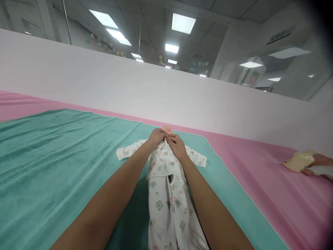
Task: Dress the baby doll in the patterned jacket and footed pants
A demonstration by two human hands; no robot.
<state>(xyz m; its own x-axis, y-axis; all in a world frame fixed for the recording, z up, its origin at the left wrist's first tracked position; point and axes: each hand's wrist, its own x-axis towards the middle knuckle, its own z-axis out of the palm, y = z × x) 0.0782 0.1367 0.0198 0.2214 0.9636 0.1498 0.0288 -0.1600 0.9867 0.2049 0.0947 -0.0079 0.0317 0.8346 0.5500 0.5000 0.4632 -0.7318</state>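
A baby doll (pixel 168 128) lies on its back, its head mostly hidden behind my hands. It wears a white printed top (pixel 166 159) and matching trousers (pixel 159 208) with small bear figures; both sleeves stretch out sideways. At the neck of the top, my left hand (pixel 157 136) closes its fingers on the collar. My right hand (pixel 178 146) meets it there from the other side, fingertips pinched on the collar's edge. A small fastening between the fingertips is too small to make out.
A teal cloth (pixel 65 166) with creases lies under the doll, over a pink sheet (pixel 241 156). A white wall panel (pixel 130 90) with glass above stands behind. At the far right is a cream-coloured object (pixel 298 161), with what looks like another person's hand beside it.
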